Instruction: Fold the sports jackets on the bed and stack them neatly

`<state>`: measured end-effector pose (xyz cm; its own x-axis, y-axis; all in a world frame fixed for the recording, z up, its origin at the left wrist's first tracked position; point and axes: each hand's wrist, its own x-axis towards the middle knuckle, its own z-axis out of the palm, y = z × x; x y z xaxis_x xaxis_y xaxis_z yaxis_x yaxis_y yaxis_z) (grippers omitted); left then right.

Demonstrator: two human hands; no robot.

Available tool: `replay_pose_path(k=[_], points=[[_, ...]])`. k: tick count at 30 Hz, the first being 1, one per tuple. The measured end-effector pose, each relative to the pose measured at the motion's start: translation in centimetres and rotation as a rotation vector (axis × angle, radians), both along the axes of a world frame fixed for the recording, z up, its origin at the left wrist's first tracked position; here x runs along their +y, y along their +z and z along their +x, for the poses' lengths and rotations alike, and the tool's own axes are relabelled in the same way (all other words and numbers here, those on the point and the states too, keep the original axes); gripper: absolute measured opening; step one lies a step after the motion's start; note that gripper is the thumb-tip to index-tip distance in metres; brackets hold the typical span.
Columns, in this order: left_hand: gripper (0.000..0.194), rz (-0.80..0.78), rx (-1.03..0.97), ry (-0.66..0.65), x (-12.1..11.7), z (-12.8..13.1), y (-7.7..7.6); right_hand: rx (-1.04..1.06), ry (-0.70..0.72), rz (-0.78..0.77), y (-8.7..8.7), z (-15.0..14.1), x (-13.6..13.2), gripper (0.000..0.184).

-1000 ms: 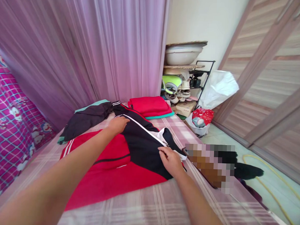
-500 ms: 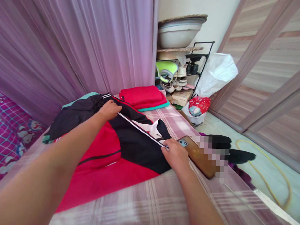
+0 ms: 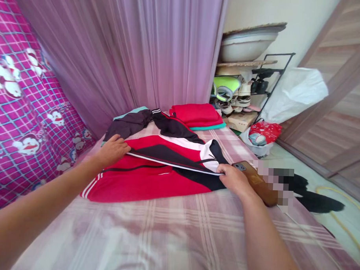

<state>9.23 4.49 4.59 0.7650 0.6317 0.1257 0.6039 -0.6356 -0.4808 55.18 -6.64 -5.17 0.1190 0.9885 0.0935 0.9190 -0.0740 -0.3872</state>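
Observation:
A red, black and white track jacket [image 3: 148, 189] lies across the bed, with part of it folded over along a white-piped edge. At the left end of that edge, my left hand [image 3: 115, 147] is closed on the fabric. My right hand [image 3: 233, 177] pinches the other end of the edge, near the white and black collar [image 3: 212, 154]. One black sleeve [image 3: 176, 125] with white cuff stripes stretches toward the back. The fingertips of both hands are partly hidden.
A red folded garment [image 3: 195, 114] lies at the back of the bed, and a dark garment [image 3: 129, 123] at the back left. Beside my right hand is a brown-cased phone [image 3: 259, 185]. A shoe rack [image 3: 270, 93] stands beyond the bed, near a purple curtain [image 3: 177, 52].
My left hand has moved toward the jacket's lower end, drawing the edge over the red body. My right hand stays near the collar. The view has turned left.

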Motion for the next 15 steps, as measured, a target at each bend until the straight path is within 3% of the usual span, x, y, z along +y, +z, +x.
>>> replay_pose_path(k=[5, 10, 12, 15], points=[[0.012, 0.020, -0.086, 0.116, -4.8, -2.7, -1.5, 0.013, 0.030, 0.072, -1.0, 0.2, -0.1, 0.028], [0.016, 0.144, -0.244, 0.221, -6.9, -3.4, -2.0, 0.110, 0.005, 0.215, -1.8, 0.1, -1.0, 0.025], [0.018, 0.152, -0.322, 0.233, -7.7, -3.8, -3.0, 0.142, -0.015, 0.268, -2.2, 0.1, -1.4, 0.025], [0.024, 0.100, -0.388, 0.164, -9.2, -4.4, -5.6, 0.148, -0.033, 0.313, -3.1, 0.0, -1.7, 0.026]])
